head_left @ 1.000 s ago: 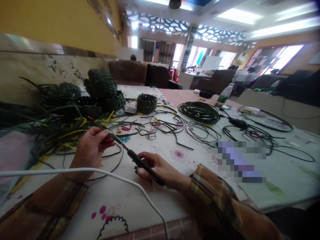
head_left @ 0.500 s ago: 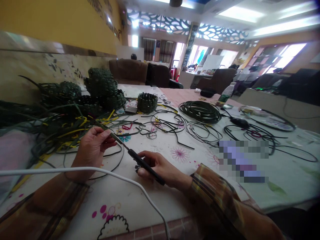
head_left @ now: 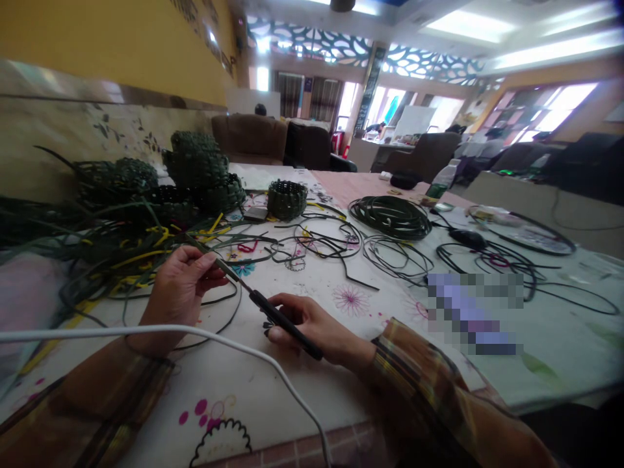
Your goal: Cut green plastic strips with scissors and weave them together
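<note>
- At the near edge of the bench (head_left: 244,404), a white cable (head_left: 231,350) crosses the view in front of both wrists; the bench carries a printed floral covering.
- Right hand (head_left: 312,328): the grip is wrapped around a black-handled tool (head_left: 287,325), apparently scissors. The tool points forward and left, with its front end at the strip.
- Left hand (head_left: 178,286): the grip pinches a green strip (head_left: 227,270) between thumb and fingers, above the bench covering.
- Strip location: between the two hands, sloping down from the left fingertips to the front end of the tool.
- Work status (judgement): the strip is held and the tool is applied to it; no separated piece is visible at the tool. Whether a cut is complete cannot be told at this scale.
- Strip appearance: dark green, narrow, flat and nearly straight; the far end merges into the clutter behind the left hand.
- Beyond the left hand, loose green and yellow strips (head_left: 121,257) lie tangled and, by judgement, unworked.
- Farther right, thin coils (head_left: 397,260) lie in front of a thick green coil (head_left: 390,218), also unwoven.
- At the back, a small woven basket (head_left: 287,200) stands apart from stacked woven baskets (head_left: 195,159). All appear formed; final completion cannot be confirmed.
</note>
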The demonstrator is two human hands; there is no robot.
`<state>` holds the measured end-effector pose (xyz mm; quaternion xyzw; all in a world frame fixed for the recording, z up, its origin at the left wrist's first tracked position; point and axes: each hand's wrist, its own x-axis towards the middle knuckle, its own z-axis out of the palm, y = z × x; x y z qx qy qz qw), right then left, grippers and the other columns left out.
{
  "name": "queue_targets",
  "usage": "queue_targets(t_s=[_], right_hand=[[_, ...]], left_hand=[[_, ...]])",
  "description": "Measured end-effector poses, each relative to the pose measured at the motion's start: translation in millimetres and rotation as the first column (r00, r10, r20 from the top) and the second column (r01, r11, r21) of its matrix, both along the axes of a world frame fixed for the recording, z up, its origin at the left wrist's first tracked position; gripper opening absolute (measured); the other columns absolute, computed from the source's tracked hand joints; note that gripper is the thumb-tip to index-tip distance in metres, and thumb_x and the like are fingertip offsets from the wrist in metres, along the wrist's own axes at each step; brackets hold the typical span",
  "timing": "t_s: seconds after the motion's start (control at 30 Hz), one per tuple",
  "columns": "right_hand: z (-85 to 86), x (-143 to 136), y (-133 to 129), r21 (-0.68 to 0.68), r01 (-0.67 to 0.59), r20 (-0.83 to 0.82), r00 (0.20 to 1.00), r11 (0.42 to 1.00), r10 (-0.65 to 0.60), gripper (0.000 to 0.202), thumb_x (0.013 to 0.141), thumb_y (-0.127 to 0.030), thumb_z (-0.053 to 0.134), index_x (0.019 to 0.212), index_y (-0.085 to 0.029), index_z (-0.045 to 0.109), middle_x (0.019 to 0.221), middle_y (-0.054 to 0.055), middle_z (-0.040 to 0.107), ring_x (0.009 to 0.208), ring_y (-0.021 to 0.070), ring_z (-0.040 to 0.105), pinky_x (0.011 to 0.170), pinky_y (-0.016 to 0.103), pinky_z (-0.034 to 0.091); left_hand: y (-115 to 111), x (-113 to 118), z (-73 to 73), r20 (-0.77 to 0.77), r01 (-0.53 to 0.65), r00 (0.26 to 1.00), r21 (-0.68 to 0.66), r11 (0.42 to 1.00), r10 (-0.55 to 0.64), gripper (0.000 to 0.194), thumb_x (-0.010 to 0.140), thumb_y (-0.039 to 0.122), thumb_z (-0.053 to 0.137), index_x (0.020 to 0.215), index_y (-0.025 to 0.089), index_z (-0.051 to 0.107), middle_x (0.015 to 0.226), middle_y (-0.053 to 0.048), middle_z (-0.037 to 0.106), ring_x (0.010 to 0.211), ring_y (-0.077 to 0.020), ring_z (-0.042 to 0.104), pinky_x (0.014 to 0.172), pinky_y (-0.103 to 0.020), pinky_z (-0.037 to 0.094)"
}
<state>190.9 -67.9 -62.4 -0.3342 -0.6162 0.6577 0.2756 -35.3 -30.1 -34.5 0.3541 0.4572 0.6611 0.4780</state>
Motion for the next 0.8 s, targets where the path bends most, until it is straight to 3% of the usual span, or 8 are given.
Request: queue_targets(t_s=[0.33,0.5,0.8], right_hand=[[-1.0,1,1,0.006,0.004,0.013,1.0,1.0,-0.004,0.054,0.073,-0.052,0.08,0.111,-0.016,0.064,0.066,-0.006,0.049,0.053,0.0068,0.039,0.046,0.022,0.027],[0.0,2,1,-0.004,-0.005,0.029,1.0,1.0,0.006,0.051,0.074,-0.051,0.08,0.108,-0.016,0.064,0.065,-0.006,0.049,0.051,0.0063,0.038,0.044,0.021,0.025],[-3.6,2,0,-0.053,-0.022,-0.069,0.997,0.998,0.018,0.047,0.075,-0.048,0.08,0.105,-0.017,0.062,0.066,-0.006,0.049,0.051,0.0055,0.039,0.044,0.019,0.028]], left_hand=[[-1,2,3.1,0.012,-0.008,1.0,-0.044,0.999,0.008,0.038,0.051,0.021,0.083,0.073,0.017,0.053,0.053,0.004,0.061,0.046,-0.0109,0.058,0.045,-0.019,0.053],[-1,-2,8.5,0.145,0.032,0.989,-0.026,0.999,-0.028,0.032,0.052,0.015,0.081,0.072,0.014,0.057,0.055,0.006,0.053,0.046,-0.0059,0.049,0.037,-0.014,0.039],[1,1,7.7,0.228,0.026,0.974,-0.049,0.998,-0.014,0.017,0.062,0.006,0.071,0.068,0.013,0.056,0.054,0.005,0.05,0.044,-0.0049,0.046,0.037,-0.013,0.036]])
